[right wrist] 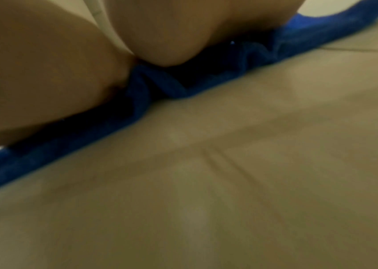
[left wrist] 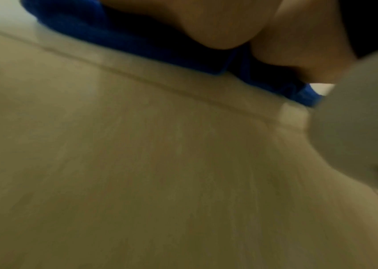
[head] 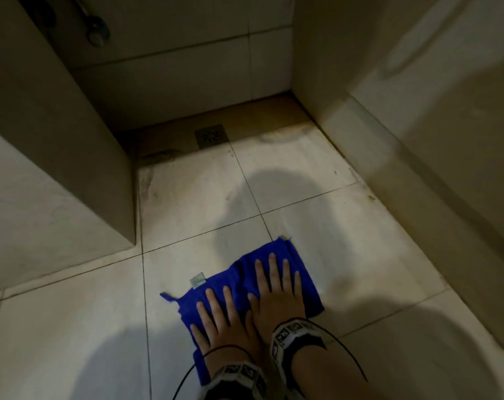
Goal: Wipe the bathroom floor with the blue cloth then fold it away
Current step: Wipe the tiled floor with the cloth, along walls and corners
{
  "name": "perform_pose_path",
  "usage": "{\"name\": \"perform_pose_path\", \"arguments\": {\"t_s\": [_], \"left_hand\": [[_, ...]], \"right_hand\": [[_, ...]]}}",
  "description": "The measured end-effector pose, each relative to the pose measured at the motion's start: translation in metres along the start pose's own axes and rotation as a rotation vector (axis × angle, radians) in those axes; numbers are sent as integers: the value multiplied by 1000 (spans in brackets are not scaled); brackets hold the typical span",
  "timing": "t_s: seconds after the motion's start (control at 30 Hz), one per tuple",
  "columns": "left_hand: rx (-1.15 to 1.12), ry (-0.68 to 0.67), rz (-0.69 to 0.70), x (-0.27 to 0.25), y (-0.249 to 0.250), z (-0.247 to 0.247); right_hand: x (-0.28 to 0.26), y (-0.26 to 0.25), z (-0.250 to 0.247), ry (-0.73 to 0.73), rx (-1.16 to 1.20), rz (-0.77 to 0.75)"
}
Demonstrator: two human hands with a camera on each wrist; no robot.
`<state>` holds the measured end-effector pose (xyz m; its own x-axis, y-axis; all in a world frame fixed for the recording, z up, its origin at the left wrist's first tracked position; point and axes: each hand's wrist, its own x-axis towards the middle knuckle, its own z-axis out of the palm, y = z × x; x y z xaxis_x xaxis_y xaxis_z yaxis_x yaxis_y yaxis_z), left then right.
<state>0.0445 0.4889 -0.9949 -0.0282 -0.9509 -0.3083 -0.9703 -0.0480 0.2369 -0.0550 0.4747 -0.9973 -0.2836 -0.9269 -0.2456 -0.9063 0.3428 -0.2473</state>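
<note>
The blue cloth (head: 245, 272) lies spread on the pale tiled floor (head: 346, 255) in the lower middle of the head view, a small white label at its far left edge. Both hands lie flat on it side by side, fingers straight and spread. My left hand (head: 219, 319) presses the near left part, my right hand (head: 276, 287) the right part. In the left wrist view the cloth (left wrist: 137, 43) shows bunched under the palm (left wrist: 206, 23). The right wrist view shows the cloth (right wrist: 183, 87) wrinkled beneath the heel of the hand (right wrist: 171, 36).
A square floor drain (head: 211, 136) sits in a brownish strip by the back wall. Tiled walls close in on the left (head: 57, 168) and right (head: 432, 140). A metal fitting (head: 96, 31) hangs at the top left. Bare tiles stretch ahead of the cloth.
</note>
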Motion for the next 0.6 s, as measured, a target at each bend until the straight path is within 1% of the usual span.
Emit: {"name": "perform_pose_path", "arguments": {"t_s": [0.1, 0.2, 0.27, 0.37, 0.4, 0.43, 0.47, 0.5, 0.53, 0.57, 0.6], "left_hand": [[13, 14, 71, -10, 1, 8], [26, -67, 172, -19, 7, 14], [40, -133, 242, -24, 17, 19], [76, -180, 285, -26, 45, 24], [89, -197, 304, -27, 54, 24], [102, -193, 324, -28, 65, 23], [95, -232, 315, -27, 76, 19], [122, -249, 327, -26, 86, 15], [141, -309, 333, -25, 96, 13], [136, -342, 321, -23, 104, 10], [155, -360, 314, -21, 112, 6]], "right_hand": [[-20, 17, 4, -1, 7, 5], [-37, 40, 1, -16, -5, 70], [-44, 57, -5, 4, 9, 99], [-48, 85, -13, -28, -9, 216], [-49, 94, -17, -10, 32, 258], [-49, 105, -20, 41, 49, 287], [-49, 115, -27, 21, 49, 307], [-48, 127, -32, -30, 45, 328], [-47, 138, -37, -89, 54, 364], [-45, 147, -47, -134, 54, 400], [-44, 153, -53, -156, 45, 418]]}}
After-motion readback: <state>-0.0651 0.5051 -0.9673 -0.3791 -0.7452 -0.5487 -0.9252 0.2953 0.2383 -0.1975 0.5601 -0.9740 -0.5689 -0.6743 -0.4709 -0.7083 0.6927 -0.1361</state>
